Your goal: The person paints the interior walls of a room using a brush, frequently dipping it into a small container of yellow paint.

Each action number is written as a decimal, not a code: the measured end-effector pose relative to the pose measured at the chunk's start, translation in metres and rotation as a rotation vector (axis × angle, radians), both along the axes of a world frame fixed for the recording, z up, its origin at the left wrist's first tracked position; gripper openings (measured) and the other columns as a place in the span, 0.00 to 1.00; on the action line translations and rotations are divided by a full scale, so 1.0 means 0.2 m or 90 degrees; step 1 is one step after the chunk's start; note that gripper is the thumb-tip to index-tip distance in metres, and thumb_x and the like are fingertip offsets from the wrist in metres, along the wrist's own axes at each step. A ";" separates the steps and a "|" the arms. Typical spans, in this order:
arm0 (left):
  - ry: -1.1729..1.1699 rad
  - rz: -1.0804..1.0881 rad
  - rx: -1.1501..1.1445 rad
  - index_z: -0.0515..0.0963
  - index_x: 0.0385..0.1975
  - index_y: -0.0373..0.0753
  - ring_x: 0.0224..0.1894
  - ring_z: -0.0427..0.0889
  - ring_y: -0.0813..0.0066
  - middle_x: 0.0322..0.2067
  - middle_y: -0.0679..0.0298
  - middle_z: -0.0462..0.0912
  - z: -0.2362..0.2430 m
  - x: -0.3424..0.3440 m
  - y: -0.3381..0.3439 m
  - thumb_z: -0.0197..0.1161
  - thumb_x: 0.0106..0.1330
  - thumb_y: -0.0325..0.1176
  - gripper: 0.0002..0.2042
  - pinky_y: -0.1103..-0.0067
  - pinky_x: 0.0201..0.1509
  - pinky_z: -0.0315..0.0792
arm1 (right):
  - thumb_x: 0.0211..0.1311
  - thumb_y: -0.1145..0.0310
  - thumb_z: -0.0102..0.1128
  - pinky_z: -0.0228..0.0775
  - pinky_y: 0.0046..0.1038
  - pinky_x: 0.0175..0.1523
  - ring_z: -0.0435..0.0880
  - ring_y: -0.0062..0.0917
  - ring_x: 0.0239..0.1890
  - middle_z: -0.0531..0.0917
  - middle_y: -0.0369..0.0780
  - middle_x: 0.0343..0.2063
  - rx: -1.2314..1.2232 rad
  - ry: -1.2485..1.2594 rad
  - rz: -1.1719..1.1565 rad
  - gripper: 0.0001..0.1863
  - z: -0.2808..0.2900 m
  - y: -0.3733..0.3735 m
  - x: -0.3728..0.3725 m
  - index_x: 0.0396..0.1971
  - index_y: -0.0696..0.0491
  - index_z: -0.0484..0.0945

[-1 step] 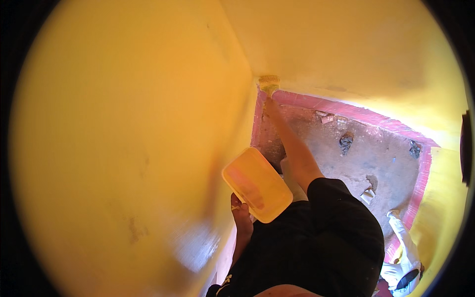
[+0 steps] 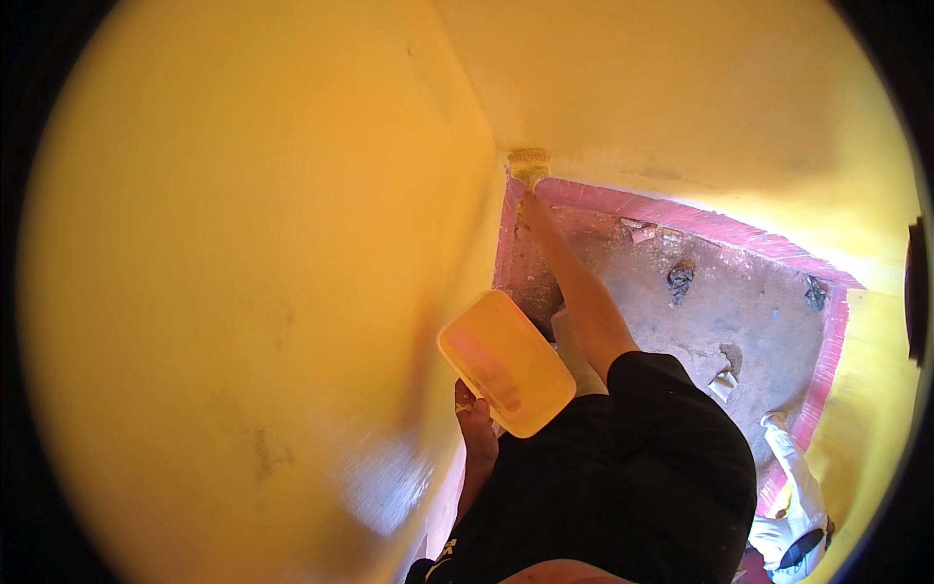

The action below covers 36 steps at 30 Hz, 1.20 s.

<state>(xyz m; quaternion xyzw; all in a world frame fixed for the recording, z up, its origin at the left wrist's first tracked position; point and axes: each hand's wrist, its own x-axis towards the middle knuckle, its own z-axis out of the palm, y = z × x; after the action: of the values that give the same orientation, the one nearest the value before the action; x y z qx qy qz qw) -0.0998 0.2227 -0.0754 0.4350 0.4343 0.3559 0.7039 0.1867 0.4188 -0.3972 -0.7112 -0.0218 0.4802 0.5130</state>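
Observation:
My right hand [image 2: 529, 206] reaches far forward, its fingers closed round a wide paintbrush [image 2: 530, 161]. The yellow-coated brush head lies against the yellow wall [image 2: 662, 88], close by the corner and just above the pink band at its foot. At the lower middle, my left hand [image 2: 475, 417] grips the near left side of a rectangular plastic tub [image 2: 520, 346]. Yellow paint coats the tub's inside, with a pinkish patch across it. My thumb shows at the rim; the other fingers are mostly hidden beneath.
A yellow wall [image 2: 243, 243] stands close on my left. The pink band [image 2: 681, 216] edges the stained floor [image 2: 720, 321]. Crumpled dark plastic [image 2: 680, 280] and a whitish scrap [image 2: 723, 385] lie there. White cloth or sacking [image 2: 800, 477] sits at the lower right.

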 end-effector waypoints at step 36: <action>-0.045 0.075 -0.005 0.66 0.49 0.26 0.43 0.76 0.76 0.41 0.57 0.76 -0.08 0.08 0.08 0.56 0.68 0.38 0.20 0.80 0.47 0.71 | 0.71 0.59 0.50 0.54 0.19 0.24 0.65 0.11 0.19 0.71 0.29 0.18 0.254 -0.458 0.402 0.19 2.11 -1.36 -0.22 0.48 0.58 0.78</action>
<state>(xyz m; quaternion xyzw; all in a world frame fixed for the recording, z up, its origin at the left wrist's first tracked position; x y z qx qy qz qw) -0.0830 0.2395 -0.0919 0.3929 0.4353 0.4101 0.6986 0.1421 0.1473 0.0247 -0.6784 -0.5015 0.3228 0.4290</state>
